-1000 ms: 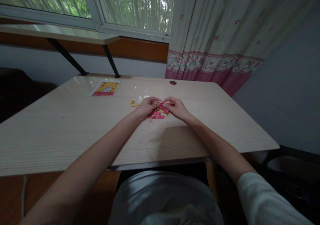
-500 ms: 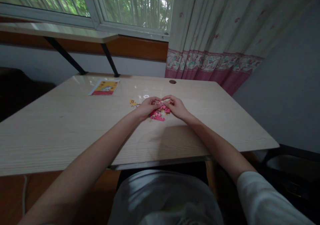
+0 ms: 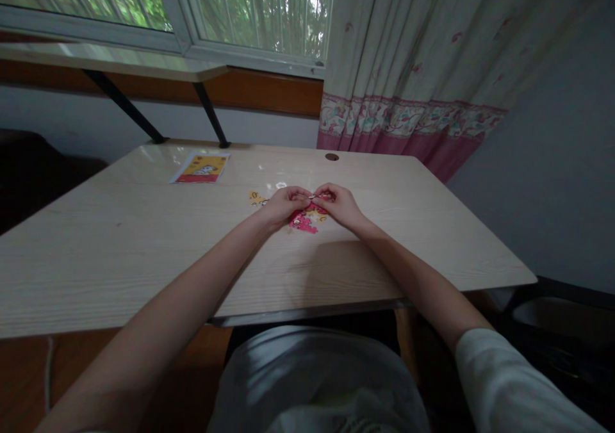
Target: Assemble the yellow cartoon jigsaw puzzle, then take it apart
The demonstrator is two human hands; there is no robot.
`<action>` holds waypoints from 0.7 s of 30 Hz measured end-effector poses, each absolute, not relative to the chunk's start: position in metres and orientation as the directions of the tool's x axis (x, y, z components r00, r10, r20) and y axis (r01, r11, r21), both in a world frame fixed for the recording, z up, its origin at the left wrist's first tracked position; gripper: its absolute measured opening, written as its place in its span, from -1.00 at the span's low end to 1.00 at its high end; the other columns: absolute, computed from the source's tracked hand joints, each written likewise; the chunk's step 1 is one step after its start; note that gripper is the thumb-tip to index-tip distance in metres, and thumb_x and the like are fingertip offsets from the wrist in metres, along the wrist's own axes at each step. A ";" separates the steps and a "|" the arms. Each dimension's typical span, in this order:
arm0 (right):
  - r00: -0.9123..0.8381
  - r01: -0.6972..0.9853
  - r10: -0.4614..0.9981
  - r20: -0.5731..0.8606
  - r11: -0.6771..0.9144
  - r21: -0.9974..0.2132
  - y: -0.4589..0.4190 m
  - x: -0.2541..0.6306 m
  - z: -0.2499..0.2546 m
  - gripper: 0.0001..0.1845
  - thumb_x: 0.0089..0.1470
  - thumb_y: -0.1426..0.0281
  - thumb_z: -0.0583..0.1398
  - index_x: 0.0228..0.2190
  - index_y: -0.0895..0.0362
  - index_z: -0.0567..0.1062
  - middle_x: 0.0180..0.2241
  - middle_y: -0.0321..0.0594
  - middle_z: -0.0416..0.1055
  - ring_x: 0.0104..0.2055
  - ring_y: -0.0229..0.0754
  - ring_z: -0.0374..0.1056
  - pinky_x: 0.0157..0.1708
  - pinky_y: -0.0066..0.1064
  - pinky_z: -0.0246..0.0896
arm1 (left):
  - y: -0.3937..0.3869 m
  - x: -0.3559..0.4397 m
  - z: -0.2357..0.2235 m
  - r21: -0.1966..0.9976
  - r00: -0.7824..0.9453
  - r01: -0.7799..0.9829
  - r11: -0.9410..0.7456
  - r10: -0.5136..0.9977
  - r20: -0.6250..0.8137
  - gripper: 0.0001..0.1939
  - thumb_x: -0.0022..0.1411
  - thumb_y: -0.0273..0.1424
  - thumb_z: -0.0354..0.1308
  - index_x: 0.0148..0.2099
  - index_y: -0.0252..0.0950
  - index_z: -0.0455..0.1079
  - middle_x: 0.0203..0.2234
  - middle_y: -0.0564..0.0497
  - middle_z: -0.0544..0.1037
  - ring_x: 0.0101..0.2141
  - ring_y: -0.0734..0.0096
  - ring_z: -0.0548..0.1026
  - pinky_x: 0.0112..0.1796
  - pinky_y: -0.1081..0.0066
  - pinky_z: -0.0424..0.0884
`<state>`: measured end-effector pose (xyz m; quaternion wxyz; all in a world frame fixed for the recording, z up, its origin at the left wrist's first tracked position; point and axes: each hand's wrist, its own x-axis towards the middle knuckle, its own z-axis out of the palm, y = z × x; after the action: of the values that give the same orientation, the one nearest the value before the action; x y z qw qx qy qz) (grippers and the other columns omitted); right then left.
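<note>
Over the middle of the desk my left hand (image 3: 283, 205) and my right hand (image 3: 340, 204) meet with their fingertips close together. Both are closed in a pinch on pink jigsaw puzzle pieces (image 3: 317, 207), partly covered by the fingers. Just below them lie more pink pieces (image 3: 303, 222) on the desk, joined at least in part. Beside these, under my right fingers, shows a bit of yellow puzzle (image 3: 321, 217). Left of my left hand rests a cluster of yellow pieces (image 3: 256, 197), partly hidden by that hand.
A picture sheet (image 3: 200, 168), yellow and red with a white figure, lies at the back left of the pale wooden desk (image 3: 144, 253). Behind it, black struts (image 3: 211, 116) carry a shelf (image 3: 144, 63). A round cable hole (image 3: 332, 157) is near the back edge.
The pink pieces between my fingers have tilted, so less of their face shows and more of the yellow bit beneath is visible. My hands have hardly shifted.
</note>
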<state>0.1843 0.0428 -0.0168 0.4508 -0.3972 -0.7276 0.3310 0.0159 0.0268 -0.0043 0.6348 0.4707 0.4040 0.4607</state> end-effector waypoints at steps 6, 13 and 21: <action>-0.343 0.321 0.833 0.434 0.538 -0.779 0.042 0.184 -0.016 -0.81 -0.03 0.39 0.18 -0.31 0.16 0.50 -0.35 -0.24 0.47 -0.39 -0.30 0.33 -0.34 -0.44 0.24 | 0.028 0.015 -0.006 0.978 0.227 -0.181 0.101 0.972 -0.059 -0.88 -0.01 -0.68 0.18 -0.40 -0.41 0.40 -0.66 0.05 0.47 -0.60 0.61 0.40 -0.47 0.57 0.30; -0.322 0.280 0.835 0.446 0.534 -0.798 0.045 0.184 -0.021 -0.80 0.01 0.38 0.15 -0.29 0.15 0.48 -0.30 -0.22 0.47 -0.29 -0.27 0.38 -0.24 -0.40 0.28 | 0.029 0.014 -0.007 0.991 0.229 -0.121 0.059 0.973 -0.030 -0.90 -0.03 -0.61 0.24 -0.42 -0.40 0.39 -0.66 0.05 0.46 -0.62 0.59 0.38 -0.51 0.55 0.27; -0.243 0.304 0.870 0.428 0.487 -0.818 0.044 0.183 -0.019 -0.81 -0.07 0.42 0.19 -0.32 0.17 0.46 -0.40 -0.24 0.45 -0.38 -0.30 0.36 -0.34 -0.44 0.29 | 0.032 0.014 -0.010 0.998 0.100 -0.069 -0.005 0.995 0.011 -0.92 -0.07 -0.58 0.24 -0.47 -0.38 0.38 -0.70 0.08 0.42 -0.66 0.59 0.33 -0.55 0.55 0.22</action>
<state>0.1834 0.0436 -0.0187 0.4639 -0.4040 -0.7270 0.3051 0.0139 0.0322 -0.0102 0.5392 0.5089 0.4549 0.4932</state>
